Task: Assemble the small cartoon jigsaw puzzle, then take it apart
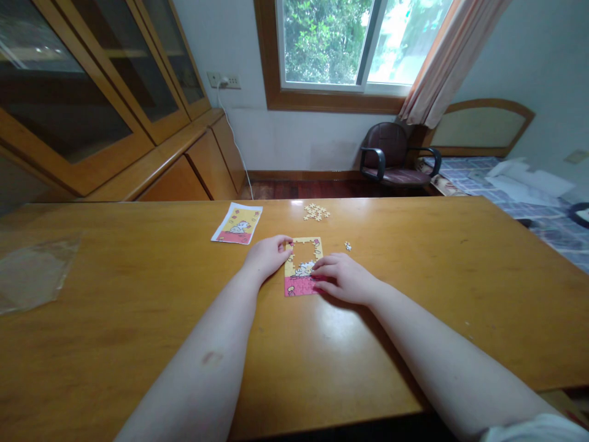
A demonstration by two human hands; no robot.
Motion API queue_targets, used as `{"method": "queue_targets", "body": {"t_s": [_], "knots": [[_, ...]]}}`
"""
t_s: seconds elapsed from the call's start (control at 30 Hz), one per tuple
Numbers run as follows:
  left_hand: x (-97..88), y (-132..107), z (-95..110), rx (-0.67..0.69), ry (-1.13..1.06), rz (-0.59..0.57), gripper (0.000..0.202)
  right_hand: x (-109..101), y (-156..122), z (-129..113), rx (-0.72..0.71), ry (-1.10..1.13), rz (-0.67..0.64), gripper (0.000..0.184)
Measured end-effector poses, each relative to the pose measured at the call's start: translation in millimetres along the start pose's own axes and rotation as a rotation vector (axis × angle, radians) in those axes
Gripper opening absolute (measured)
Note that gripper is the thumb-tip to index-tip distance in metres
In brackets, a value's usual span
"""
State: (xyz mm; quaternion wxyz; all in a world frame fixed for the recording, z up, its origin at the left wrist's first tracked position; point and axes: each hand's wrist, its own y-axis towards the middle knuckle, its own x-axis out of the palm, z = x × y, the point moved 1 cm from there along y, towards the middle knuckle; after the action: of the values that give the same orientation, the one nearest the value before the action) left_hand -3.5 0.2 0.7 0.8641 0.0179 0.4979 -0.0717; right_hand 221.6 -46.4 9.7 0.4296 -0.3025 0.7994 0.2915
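A jigsaw puzzle (301, 287) with a yellow top, a pink bottom and a white figure lies flat on the table, with a gap in its upper middle. My left hand (269, 256) rests at its upper left edge, fingertips touching the border. Over the right side of the puzzle is my right hand (344, 277), its fingers stretched out and the thumb apart from them. Whether a piece sits under those fingertips is hidden. Just right of the puzzle lie a few loose pieces (348, 246). A pile of puzzle pieces (316, 212) is farther back, pale sides up.
A printed reference picture (238, 223) lies left of the puzzle on the wooden table (151, 270). Clear plastic film (34, 270) is at the far left. Beyond the table stand a cabinet (170, 178), an office chair (389, 153) and a bed (488, 178).
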Motion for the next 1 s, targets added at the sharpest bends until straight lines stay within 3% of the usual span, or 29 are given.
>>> {"method": "queue_targets", "body": {"t_s": [0.33, 0.53, 0.73, 1.0], "knots": [[-1.3, -1.2, 1.6, 0.001, -0.003, -0.002, 0.033, -1.8, 0.2, 0.6, 0.162, -0.135, -0.003, 0.040], [-0.3, -3.4, 1.9, 0.065, -0.072, -0.013, 0.034, -8.8, -2.3, 3.8, 0.140, -0.128, -0.013, 0.035], [-1.5, -6.1, 2.6, 0.126, -0.042, -0.096, 0.033, -12.1, -3.0, 4.1, 0.097, -0.117, 0.020, 0.021], [-6.8, -8.4, 5.0, 0.145, -0.055, -0.198, 0.040, -6.6, -2.4, 1.5, 0.077, -0.126, -0.001, 0.032]]}}
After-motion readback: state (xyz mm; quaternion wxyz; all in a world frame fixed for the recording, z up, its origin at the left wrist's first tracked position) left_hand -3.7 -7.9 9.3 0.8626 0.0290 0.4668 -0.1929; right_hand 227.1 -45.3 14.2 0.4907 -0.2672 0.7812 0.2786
